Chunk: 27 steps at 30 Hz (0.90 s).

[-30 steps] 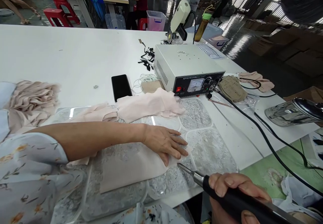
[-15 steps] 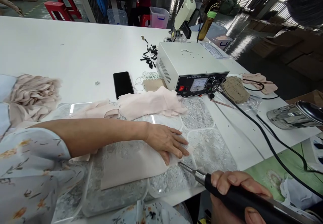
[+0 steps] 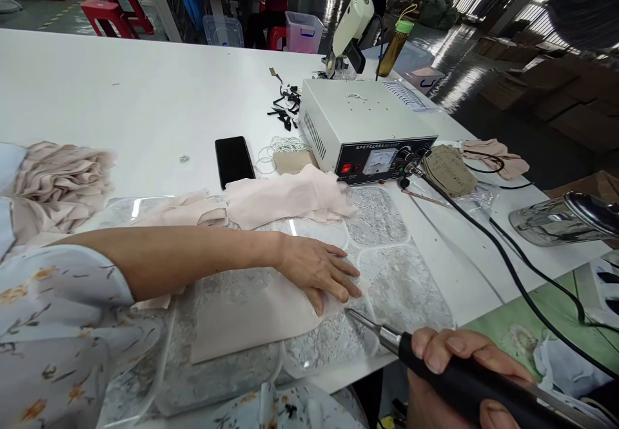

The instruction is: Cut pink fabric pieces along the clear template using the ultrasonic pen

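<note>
My left hand [image 3: 319,269] lies flat with fingers spread on a beige piece of fabric [image 3: 246,319], pressing it onto scratched clear plates [image 3: 401,287] on the white table [image 3: 145,100]. My right hand [image 3: 454,368] is wrapped round the black handle of a cutting tool [image 3: 478,390]. The tool's metal tip [image 3: 355,317] sits at the fabric's edge, just below my left fingertips. A black cable [image 3: 507,268] runs from the tool area to a white control box [image 3: 365,122].
More pink fabric [image 3: 290,200] lies beyond my left arm, with a ruffled pile [image 3: 58,180] at the left. A black phone [image 3: 235,160], elastic loops, black scraps [image 3: 285,103], a bottle [image 3: 393,45] and a shiny metal object [image 3: 561,219] also rest here. A person in red works at a far table.
The tool's tip has shifted slightly right along the fabric's edge. My left hand stays pressed in the same place.
</note>
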### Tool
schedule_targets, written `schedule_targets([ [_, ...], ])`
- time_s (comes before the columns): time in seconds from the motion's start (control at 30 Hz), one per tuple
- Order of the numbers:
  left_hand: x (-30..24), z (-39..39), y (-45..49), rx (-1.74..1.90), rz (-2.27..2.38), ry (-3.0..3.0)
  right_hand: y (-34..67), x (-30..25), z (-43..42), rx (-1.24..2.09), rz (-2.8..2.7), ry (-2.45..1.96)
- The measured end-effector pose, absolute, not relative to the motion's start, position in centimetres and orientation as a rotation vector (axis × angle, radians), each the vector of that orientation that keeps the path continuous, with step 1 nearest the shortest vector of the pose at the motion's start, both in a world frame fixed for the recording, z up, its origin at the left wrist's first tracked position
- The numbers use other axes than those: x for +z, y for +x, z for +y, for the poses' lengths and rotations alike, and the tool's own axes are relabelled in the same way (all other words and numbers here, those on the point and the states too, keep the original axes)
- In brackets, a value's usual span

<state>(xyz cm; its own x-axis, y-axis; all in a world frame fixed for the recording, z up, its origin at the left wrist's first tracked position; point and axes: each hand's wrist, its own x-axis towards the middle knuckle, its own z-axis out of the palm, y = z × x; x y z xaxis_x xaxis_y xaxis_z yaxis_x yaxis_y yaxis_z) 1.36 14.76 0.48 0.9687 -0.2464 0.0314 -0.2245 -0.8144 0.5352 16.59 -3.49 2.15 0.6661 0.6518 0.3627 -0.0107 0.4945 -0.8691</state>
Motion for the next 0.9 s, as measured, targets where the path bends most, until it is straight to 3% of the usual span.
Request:
schedule_targets([
  [0.3, 0.71, 14.77, 1.38, -0.102, -0.315, 2.557, 16.82, 2.02, -3.22, 0.441, -0.765, -0.97],
  [0.53, -0.2, 14.9, 1.16, 0.136, -0.371, 2.499, 16.95, 2.04, -3.13, 0.447, -0.796, -0.962],
  [0.9, 0.74, 14.79, 1.36, -0.072, -0.312, 2.484, 16.42, 2.39, -3.1, 0.425, -0.812, -1.025],
])
